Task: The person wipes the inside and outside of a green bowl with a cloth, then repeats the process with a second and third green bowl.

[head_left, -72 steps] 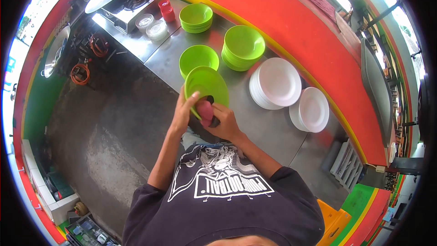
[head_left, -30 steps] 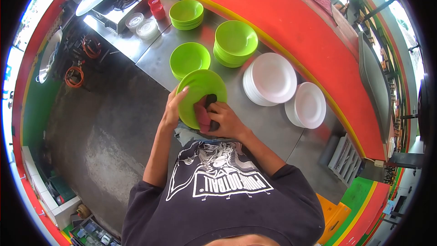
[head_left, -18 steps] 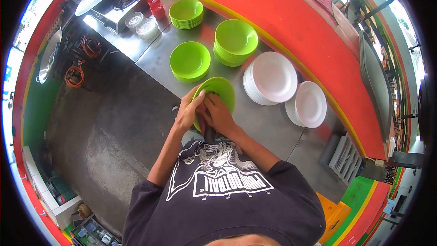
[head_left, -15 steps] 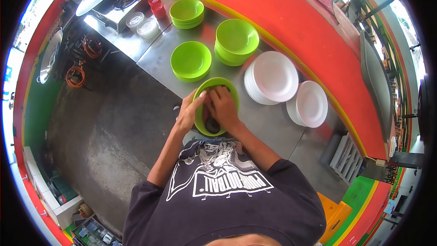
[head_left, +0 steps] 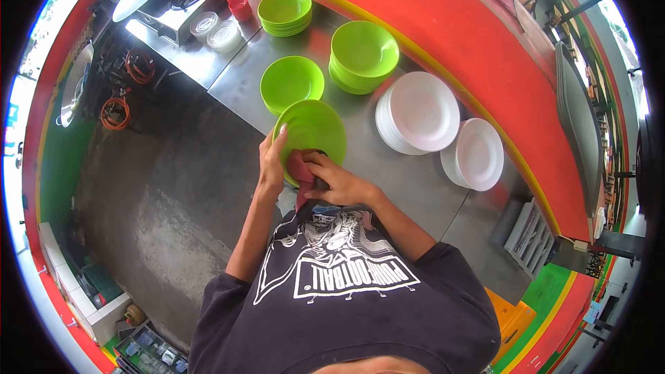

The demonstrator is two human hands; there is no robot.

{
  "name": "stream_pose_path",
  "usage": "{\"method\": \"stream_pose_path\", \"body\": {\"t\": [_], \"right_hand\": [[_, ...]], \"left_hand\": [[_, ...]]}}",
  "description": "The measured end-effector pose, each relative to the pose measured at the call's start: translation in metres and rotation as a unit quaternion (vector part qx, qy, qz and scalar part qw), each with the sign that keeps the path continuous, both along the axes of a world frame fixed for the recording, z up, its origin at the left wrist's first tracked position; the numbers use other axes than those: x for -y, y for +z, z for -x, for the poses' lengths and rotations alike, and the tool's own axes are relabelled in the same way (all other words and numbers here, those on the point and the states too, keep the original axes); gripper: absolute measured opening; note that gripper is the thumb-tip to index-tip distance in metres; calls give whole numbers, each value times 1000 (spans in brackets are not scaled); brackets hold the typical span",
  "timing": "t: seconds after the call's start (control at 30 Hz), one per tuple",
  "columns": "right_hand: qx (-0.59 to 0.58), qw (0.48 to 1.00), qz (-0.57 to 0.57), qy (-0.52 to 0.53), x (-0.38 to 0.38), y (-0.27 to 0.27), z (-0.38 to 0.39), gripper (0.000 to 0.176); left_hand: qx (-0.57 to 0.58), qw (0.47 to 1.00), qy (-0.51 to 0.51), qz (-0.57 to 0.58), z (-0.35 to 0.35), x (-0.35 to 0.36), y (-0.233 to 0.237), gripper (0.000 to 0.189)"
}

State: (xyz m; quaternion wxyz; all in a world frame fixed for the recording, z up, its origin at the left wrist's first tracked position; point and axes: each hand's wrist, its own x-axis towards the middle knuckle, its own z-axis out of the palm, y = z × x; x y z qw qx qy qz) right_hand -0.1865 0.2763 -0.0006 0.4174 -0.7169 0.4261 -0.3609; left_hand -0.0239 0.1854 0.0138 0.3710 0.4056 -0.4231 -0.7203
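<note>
A green bowl [head_left: 315,125] is tilted in front of my chest, and my left hand [head_left: 272,159] grips it by its left rim with the thumb over the edge. My right hand [head_left: 336,179] is closed on a dark red cloth [head_left: 300,170] and presses it against the near edge of the bowl. Part of the cloth hangs down towards my shirt. Just beyond the held bowl stands another green bowl [head_left: 291,83], perhaps with more beneath it. A taller stack of green bowls [head_left: 364,55] is to its right.
White plates [head_left: 421,111] are stacked to the right, beside a stack of white oval dishes [head_left: 479,156]. Green plates [head_left: 285,12], red cups [head_left: 239,5], clear round containers [head_left: 224,36] and a gas stove [head_left: 188,0] line the far left of the metal counter [head_left: 409,187].
The held bowl has turned and tilted, coming up and slightly left. My right hand and the cloth have moved from inside the bowl to its near rim.
</note>
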Motion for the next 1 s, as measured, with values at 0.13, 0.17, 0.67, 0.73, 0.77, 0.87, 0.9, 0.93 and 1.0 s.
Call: {"method": "stream_pose_path", "body": {"t": [0.13, 0.17, 0.67, 0.73, 0.77, 0.87, 0.9, 0.93, 1.0], "right_hand": [[82, 995, -58, -11, 24, 5, 3, 49], [78, 995, -54, -22, 29, 7, 3, 48], [-185, 963, 15, -196, 18, -22, 8, 31], [-109, 977, -16, -180, 16, -22, 4, 33], [-60, 983, -13, -171, 17, -23, 2, 33], [-13, 980, 54, -194, 22, -25, -7, 33], [-14, 974, 84, -208, 24, -26, -8, 33], [-43, 969, 83, -230, 26, -28, -6, 33], [-99, 954, 79, -273, 29, -37, 6, 33]], "left_hand": [[26, 996, -82, -26, -4, -2, -2, 47], [33, 994, -102, -22, -3, -3, -7, 47], [57, 996, 4, 67, 12, 3, -6, 46], [70, 996, -21, 59, 13, 4, -3, 47], [74, 996, -48, 33, 12, 4, 0, 48], [90, 993, -79, 9, 20, -2, -2, 49], [97, 992, -80, 9, 22, -5, -8, 49], [97, 989, -108, -20, 19, -5, -12, 49], [79, 994, -73, -3, 27, -14, -15, 50]]}}
